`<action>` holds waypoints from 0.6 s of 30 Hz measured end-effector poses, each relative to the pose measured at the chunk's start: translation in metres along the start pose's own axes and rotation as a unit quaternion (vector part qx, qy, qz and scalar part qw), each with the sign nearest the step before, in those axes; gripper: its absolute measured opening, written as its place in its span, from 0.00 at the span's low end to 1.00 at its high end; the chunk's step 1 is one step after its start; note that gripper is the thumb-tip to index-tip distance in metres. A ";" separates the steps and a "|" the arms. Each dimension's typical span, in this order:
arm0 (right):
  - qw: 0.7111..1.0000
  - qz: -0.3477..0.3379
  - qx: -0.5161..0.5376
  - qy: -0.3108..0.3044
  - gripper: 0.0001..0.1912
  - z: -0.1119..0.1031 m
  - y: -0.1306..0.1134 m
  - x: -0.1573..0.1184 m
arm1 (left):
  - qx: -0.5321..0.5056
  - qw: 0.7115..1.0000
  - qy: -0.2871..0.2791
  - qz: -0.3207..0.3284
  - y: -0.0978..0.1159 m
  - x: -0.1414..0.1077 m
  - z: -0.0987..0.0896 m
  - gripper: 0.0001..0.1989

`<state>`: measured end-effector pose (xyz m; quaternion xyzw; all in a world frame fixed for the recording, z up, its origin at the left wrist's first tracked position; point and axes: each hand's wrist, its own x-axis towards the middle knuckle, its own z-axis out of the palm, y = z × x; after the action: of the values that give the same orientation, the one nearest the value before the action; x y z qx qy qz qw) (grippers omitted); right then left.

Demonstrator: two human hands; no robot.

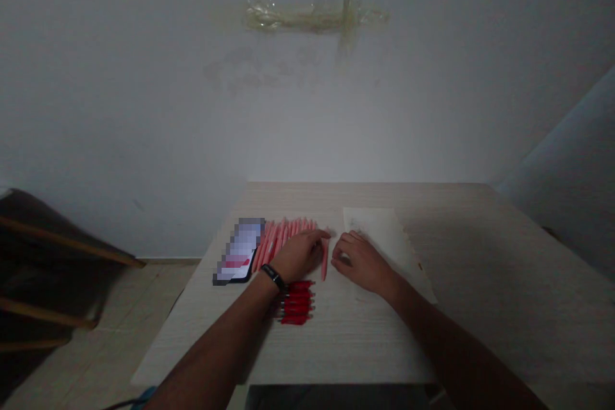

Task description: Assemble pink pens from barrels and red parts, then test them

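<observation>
My left hand (300, 256), with a black wristband (273, 277) on its wrist, lies at the right end of a row of pink pens (283, 240) side by side on the pale wood-grain table (346, 349). Its fingertips reach a single pink pen (325, 259) lying apart, though any grip is unclear. My right hand (358, 262) rests just right of that pen, fingers lightly curled and holding nothing, partly over a white paper sheet (379, 237). Below my left hand lies a stack of red pens (295, 302).
A phone (239, 251) with a pixelated screen lies left of the pink pens. The table's left edge drops to a tiled floor (120, 314). A dark chair with wooden bars (48, 269) stands at left. Tape (307, 16) marks the wall behind.
</observation>
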<state>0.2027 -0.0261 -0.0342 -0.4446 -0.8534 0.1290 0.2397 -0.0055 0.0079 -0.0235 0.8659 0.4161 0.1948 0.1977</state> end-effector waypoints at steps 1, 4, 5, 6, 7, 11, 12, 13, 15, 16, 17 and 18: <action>1.000 0.014 -0.013 0.008 0.05 0.003 0.000 0.000 | -0.002 1.000 -0.002 -0.002 0.000 0.000 0.000 0.20; 0.997 0.055 -0.044 0.017 0.12 0.011 -0.002 0.001 | -0.005 1.000 -0.010 -0.001 -0.001 0.000 0.000 0.21; 0.996 0.065 -0.051 0.016 0.14 0.013 -0.003 0.001 | -0.005 1.000 -0.012 0.002 -0.001 0.000 0.000 0.21; 0.996 0.072 -0.057 0.016 0.15 0.015 -0.006 0.001 | -0.005 1.000 -0.014 0.005 -0.001 0.000 0.000 0.22; 0.995 0.076 -0.062 0.017 0.16 0.017 -0.008 0.000 | -0.004 1.000 -0.014 0.006 -0.001 0.000 0.000 0.22; 0.994 0.080 -0.079 0.015 0.17 0.021 -0.017 -0.001 | -0.004 1.000 -0.015 0.000 0.001 0.000 0.000 0.21; 0.993 0.080 -0.082 0.013 0.16 0.022 -0.019 -0.001 | -0.005 1.000 -0.014 0.000 0.001 0.000 0.000 0.21; 0.993 0.082 -0.086 0.013 0.14 0.024 -0.020 -0.001 | -0.008 1.000 -0.014 0.004 0.002 0.001 0.000 0.21; 0.992 0.089 -0.094 0.015 0.08 0.026 -0.021 -0.001 | -0.011 1.000 -0.011 0.016 0.002 0.001 -0.001 0.21; 0.991 0.093 -0.099 0.016 0.06 0.027 -0.020 -0.001 | -0.012 1.000 -0.008 0.023 0.002 0.001 -0.002 0.21; 0.989 0.097 -0.107 0.018 0.04 0.027 -0.019 -0.001 | -0.011 0.999 -0.005 0.030 0.002 0.000 -0.002 0.22; 0.988 0.101 -0.115 0.019 0.03 0.027 -0.018 -0.001 | -0.009 0.999 -0.001 0.035 0.002 0.000 -0.003 0.22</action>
<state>0.1766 -0.0373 -0.0501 -0.5557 -0.8084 0.0449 0.1888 -0.0054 0.0073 -0.0200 0.8782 0.3838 0.2041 0.1994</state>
